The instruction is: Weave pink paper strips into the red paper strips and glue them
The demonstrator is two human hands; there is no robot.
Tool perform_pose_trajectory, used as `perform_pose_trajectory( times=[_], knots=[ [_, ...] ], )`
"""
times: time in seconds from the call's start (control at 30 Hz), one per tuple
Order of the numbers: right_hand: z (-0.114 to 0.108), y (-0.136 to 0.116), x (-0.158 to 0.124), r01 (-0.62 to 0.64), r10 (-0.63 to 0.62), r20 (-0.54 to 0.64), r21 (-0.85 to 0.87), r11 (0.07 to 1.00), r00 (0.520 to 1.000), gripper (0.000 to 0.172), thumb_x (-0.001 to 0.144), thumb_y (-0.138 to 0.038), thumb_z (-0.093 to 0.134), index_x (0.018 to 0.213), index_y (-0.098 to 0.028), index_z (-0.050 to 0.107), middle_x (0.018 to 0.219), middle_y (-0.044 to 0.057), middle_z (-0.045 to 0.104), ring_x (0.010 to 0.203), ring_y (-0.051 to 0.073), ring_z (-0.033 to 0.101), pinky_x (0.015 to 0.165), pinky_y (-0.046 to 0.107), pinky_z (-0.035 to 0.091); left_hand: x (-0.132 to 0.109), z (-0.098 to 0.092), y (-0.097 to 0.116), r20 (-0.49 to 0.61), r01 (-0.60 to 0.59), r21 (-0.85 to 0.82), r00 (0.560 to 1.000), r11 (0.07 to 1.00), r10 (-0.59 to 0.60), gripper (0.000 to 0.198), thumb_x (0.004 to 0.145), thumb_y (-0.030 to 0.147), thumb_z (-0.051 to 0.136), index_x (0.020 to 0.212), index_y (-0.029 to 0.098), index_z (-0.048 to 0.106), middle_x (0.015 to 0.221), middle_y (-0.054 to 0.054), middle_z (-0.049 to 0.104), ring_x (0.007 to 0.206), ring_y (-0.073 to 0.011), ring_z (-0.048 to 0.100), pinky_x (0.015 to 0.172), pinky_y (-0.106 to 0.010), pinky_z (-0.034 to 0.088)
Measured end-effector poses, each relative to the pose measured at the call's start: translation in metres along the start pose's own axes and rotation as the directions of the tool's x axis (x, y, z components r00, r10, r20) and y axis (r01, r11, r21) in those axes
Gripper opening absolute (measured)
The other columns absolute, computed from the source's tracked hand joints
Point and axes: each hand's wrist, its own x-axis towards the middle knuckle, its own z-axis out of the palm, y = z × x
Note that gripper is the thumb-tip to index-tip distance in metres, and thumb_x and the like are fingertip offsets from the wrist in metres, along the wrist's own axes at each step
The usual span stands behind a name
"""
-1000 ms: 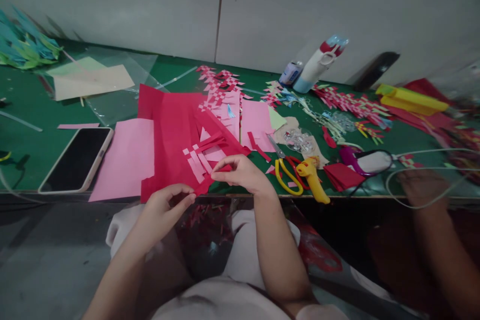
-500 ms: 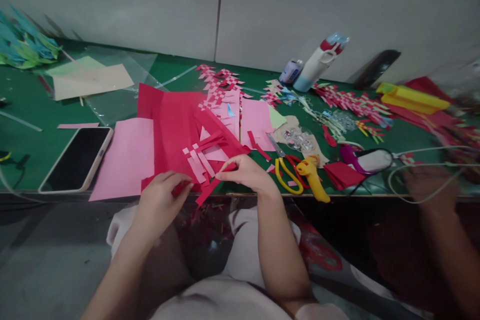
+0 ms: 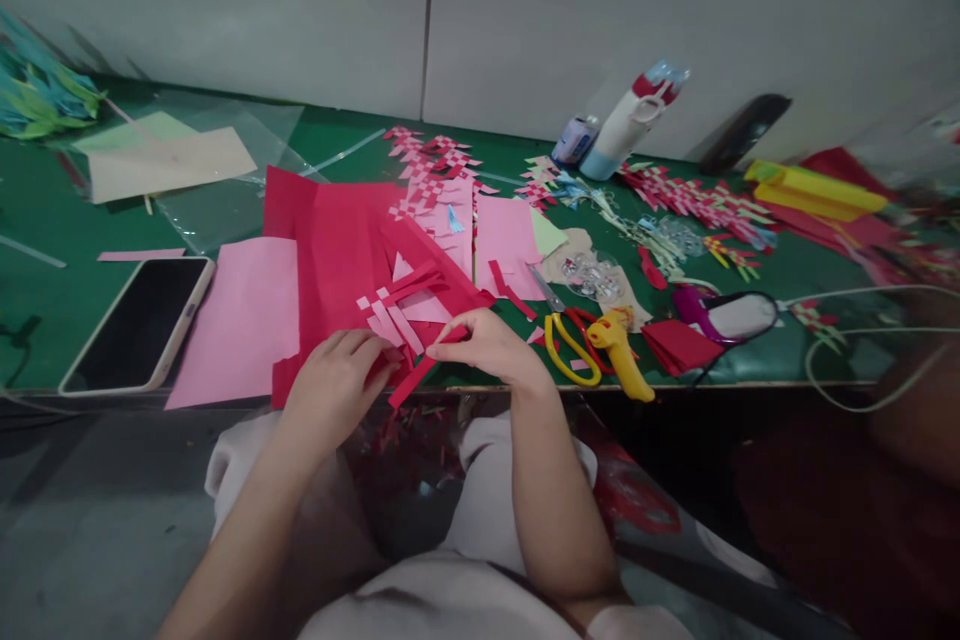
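My right hand [image 3: 487, 348] pinches a narrow red paper strip [image 3: 414, 381] between thumb and fingertips, near the table's front edge. Beside it, my left hand [image 3: 346, 382] has its fingers curled together at the lower end of a small piece of woven pink and red paper strips [image 3: 391, 318]. Those fingertips cover part of the piece, so the exact grip is hidden. Under and behind both hands lies a large red paper sheet [image 3: 337, 230]. A folded red paper band [image 3: 442, 265] crosses its right side. Pink paper [image 3: 236, 320] lies left of my left hand.
A phone [image 3: 139, 325] lies at the left. Right of my hands are scissors [image 3: 572, 350] with yellow and red handles and a yellow glue gun [image 3: 621, 352]. Finished checkered paper chains [image 3: 435, 160], a can [image 3: 575, 140] and a bottle [image 3: 626, 132] stand farther back. Another person's arm [image 3: 919, 400] is at the right.
My left hand has moved in toward the woven strips, its fingers drawing closer together. My right hand still holds the red strip. The other person's hand at the right has pulled back toward the edge.
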Motion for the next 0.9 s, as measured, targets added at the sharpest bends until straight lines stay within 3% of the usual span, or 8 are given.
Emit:
perform_pose_trajectory(
  times=[0.37, 0.53, 0.7, 0.9],
  knots=[
    [0.0004, 0.0014, 0.0016, 0.008, -0.008, 0.002, -0.044, 0.999, 1.0, 0.029, 0.065, -0.04, 0.073, 0.069, -0.012, 0.072, 0.054, -0.002, 0.053, 0.053, 0.008, 0.042, 0.05, 0.022, 0.029, 0.0027, -0.0025, -0.0074, -0.004, 0.01, -0.082, 1.0, 0.997, -0.011, 0.024, 0.089, 0.037, 0.05, 0.097, 0.019, 0.064, 0.095, -0.008, 0.07, 0.087, -0.0227, 0.064, 0.08, -0.037, 0.05],
    [0.0002, -0.0018, 0.0012, -0.02, 0.021, 0.005, -0.059, 0.998, 1.0, 0.03, 0.065, -0.041, 0.072, 0.07, -0.011, 0.073, 0.051, -0.004, 0.049, 0.05, 0.007, 0.038, 0.048, 0.022, 0.026, 0.0023, -0.0005, -0.0066, -0.063, -0.015, 0.059, 0.998, 0.998, 0.019, 0.027, 0.092, 0.032, 0.045, 0.105, 0.016, 0.062, 0.093, -0.01, 0.071, 0.085, -0.0238, 0.065, 0.079, -0.037, 0.05],
    [0.0002, -0.0011, 0.0017, 0.004, -0.004, 0.005, -0.053, 0.999, 1.0, 0.031, 0.065, -0.042, 0.072, 0.069, -0.011, 0.072, 0.054, -0.002, 0.053, 0.053, 0.008, 0.042, 0.05, 0.022, 0.029, 0.0026, 0.0015, -0.0048, -0.135, -0.035, 0.215, 0.989, 0.976, 0.065, 0.029, 0.091, 0.025, 0.043, 0.112, 0.016, 0.062, 0.083, -0.009, 0.07, 0.074, -0.0225, 0.065, 0.068, -0.034, 0.05],
    [0.0006, -0.0017, 0.0011, -0.002, 0.002, 0.001, -0.032, 0.999, 1.0, 0.029, 0.065, -0.039, 0.073, 0.069, -0.011, 0.072, 0.057, -0.001, 0.057, 0.055, 0.008, 0.045, 0.053, 0.021, 0.033, 0.0019, 0.0021, -0.0096, -0.059, -0.105, 0.187, 0.991, 0.977, 0.118, 0.03, 0.088, 0.017, 0.041, 0.099, 0.021, 0.068, 0.093, -0.008, 0.07, 0.083, -0.0227, 0.064, 0.071, -0.035, 0.051]
  ],
)
